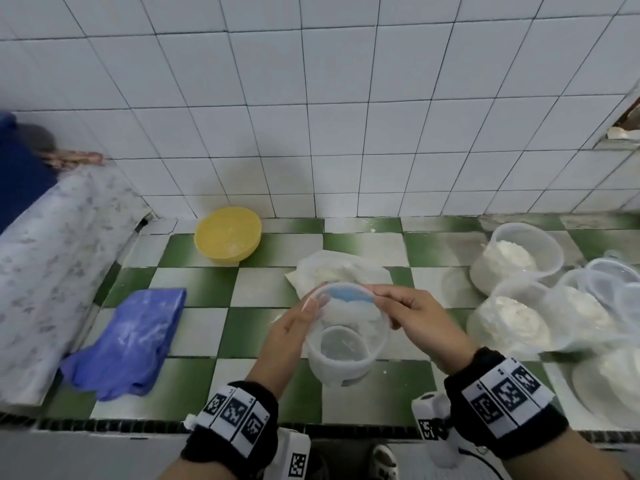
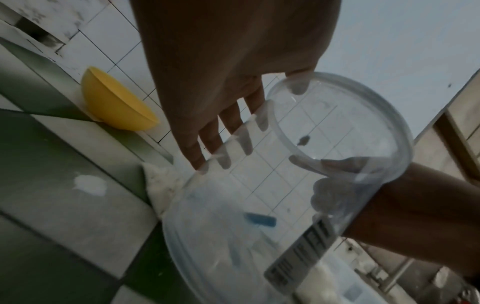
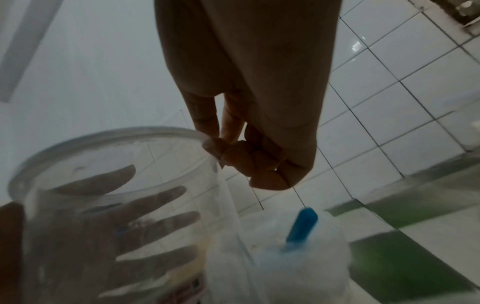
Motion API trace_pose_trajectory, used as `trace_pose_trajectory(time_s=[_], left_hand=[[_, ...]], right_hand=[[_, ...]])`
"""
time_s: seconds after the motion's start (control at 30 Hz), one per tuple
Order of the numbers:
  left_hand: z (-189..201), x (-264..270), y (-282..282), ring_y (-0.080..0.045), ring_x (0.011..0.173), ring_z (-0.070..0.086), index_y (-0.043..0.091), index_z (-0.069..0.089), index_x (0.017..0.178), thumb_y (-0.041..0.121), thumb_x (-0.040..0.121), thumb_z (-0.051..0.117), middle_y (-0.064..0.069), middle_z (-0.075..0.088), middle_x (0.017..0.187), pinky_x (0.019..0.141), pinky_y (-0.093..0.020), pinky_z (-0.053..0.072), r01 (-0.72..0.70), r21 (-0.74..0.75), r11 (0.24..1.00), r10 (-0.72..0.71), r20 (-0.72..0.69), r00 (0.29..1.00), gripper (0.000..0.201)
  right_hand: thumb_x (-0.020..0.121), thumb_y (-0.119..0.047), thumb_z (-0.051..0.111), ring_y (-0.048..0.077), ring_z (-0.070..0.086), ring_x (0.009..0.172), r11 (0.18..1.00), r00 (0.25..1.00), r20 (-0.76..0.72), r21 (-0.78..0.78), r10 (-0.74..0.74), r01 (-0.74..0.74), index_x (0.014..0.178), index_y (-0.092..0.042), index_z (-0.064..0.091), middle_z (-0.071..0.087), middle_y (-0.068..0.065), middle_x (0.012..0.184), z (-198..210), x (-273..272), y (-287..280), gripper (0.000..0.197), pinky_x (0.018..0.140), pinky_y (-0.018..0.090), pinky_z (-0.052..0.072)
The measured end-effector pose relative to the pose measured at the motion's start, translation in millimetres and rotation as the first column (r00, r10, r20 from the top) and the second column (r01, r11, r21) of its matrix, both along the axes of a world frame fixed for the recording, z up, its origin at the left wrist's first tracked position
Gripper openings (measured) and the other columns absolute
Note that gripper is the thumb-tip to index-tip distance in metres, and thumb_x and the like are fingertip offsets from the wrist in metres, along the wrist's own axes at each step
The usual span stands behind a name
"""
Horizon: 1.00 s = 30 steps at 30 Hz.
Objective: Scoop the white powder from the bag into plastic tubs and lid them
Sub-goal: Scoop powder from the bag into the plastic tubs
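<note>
The scene is seen from above by the head camera, aimed forward and down over a green-and-white checkered counter (image 1: 194, 282) toward a white tiled wall (image 1: 346, 98). The left wrist view is taken close along the left hand (image 2: 233, 86), facing the wall. The right wrist view is taken equally close along the right hand (image 3: 249, 115). A clear tub (image 1: 346, 344) and a yellow bowl (image 2: 116, 107) are shared between views.

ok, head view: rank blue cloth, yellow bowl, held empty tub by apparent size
1. blue cloth, clearly largest.
2-3. yellow bowl and empty tub look alike; the tub is held up nearer the camera by left hand and right hand, so unranked.
</note>
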<state>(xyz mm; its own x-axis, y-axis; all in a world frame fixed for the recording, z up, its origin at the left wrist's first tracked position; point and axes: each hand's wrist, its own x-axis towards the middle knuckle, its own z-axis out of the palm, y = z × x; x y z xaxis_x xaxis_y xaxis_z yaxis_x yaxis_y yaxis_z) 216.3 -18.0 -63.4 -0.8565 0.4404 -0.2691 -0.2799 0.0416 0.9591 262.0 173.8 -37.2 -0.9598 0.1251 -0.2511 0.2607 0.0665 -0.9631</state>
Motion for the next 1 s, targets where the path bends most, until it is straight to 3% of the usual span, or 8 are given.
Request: trace_pose_trajectory(time_s=[0.13,0.27,0.5,0.6,0.73,0.8,0.9,1.0], left_hand=[[-19,-2,-3,0.006,0.098,0.063,0.037,0.060,0.124,0.051,0.089,0.047,0.015,0.067,0.116,0.070,-0.008,0.049,0.035,-0.091,0.995,-0.029,0.059,0.998,0.040],[-29,-4,-6,0.004,0.097,0.059,0.039,0.056,0.127,0.047,0.097,0.040,0.017,0.063,0.115,0.061,-0.003,0.045,0.072,-0.164,0.984,-0.057,0.095,0.994,0.035],[-39,-10,-10,0.012,0.097,0.051,0.040,0.051,0.133,0.046,0.098,0.037,0.021,0.057,0.115,0.063,0.000,0.042,0.171,-0.213,0.962,-0.143,0.140,0.980,0.038],[-45,-13,-10,0.006,0.104,0.053,0.037,0.052,0.133,0.047,0.096,0.041,0.013,0.059,0.124,0.072,-0.007,0.045,0.199,-0.236,0.951,-0.173,0.128,0.977,0.040],[-48,-21,-13,-0.007,0.116,0.055,0.038,0.059,0.127,0.054,0.088,0.049,0.011,0.059,0.130,0.101,-0.031,0.046,0.127,-0.265,0.956,-0.106,0.094,0.990,0.044],[-45,-30,-16,-0.004,0.111,0.056,0.037,0.063,0.121,0.052,0.088,0.052,0.013,0.062,0.125,0.095,-0.025,0.046,0.050,-0.255,0.966,-0.036,0.056,0.998,0.038],[-35,-51,-19,0.011,0.097,0.051,0.032,0.063,0.120,0.038,0.095,0.052,0.019,0.059,0.113,0.074,-0.008,0.039,-0.056,-0.271,0.961,0.050,-0.033,0.998,0.028],[-39,-83,-16,-0.007,0.108,0.053,0.024,0.056,0.127,0.035,0.095,0.055,0.011,0.055,0.121,0.088,-0.021,0.045,-0.117,-0.365,0.924,0.089,-0.094,0.992,0.034]], right_hand=[[0.096,-0.006,0.045,-0.012,0.057,0.063,0.999,1.000,-0.006,0.021,-0.023,0.023,0.114,-0.012,0.066,0.067,-0.023,0.077,-20,8,-11,0.027,0.059,0.004,0.041],[0.097,-0.011,0.047,-0.012,0.058,0.073,0.996,1.000,0.005,0.083,-0.021,0.021,0.113,-0.022,0.066,0.068,-0.012,0.100,-39,10,-14,0.027,0.065,0.006,0.043],[0.095,-0.014,0.050,0.003,0.061,0.106,0.993,0.996,0.023,0.075,-0.087,0.085,0.104,-0.035,0.066,0.067,-0.020,0.109,-60,12,-17,0.028,0.093,0.023,0.048],[0.095,-0.014,0.051,0.007,0.063,0.101,0.989,0.994,0.020,0.105,-0.106,0.104,0.103,-0.033,0.067,0.068,-0.014,0.109,-65,12,-16,0.026,0.088,0.024,0.050],[0.093,-0.020,0.055,-0.003,0.058,0.070,0.943,0.960,0.028,0.200,-0.278,0.267,0.091,-0.026,0.071,0.068,-0.013,0.092,-62,9,-5,0.017,0.064,0.013,0.044],[0.094,-0.021,0.053,0.004,0.056,0.072,0.899,0.922,0.019,0.229,-0.388,0.374,0.094,-0.019,0.072,0.065,-0.013,0.083,-60,5,6,0.020,0.065,0.017,0.042],[0.094,-0.022,0.052,0.003,0.056,0.084,0.878,0.911,0.013,0.274,-0.411,0.393,0.097,-0.019,0.071,0.065,-0.015,0.092,-63,-12,22,0.020,0.076,0.023,0.044],[0.093,-0.022,0.054,0.014,0.055,0.085,0.861,0.931,0.099,0.425,-0.350,0.279,0.110,-0.020,0.062,0.058,-0.009,0.085,-80,-38,40,0.019,0.078,0.028,0.044]])
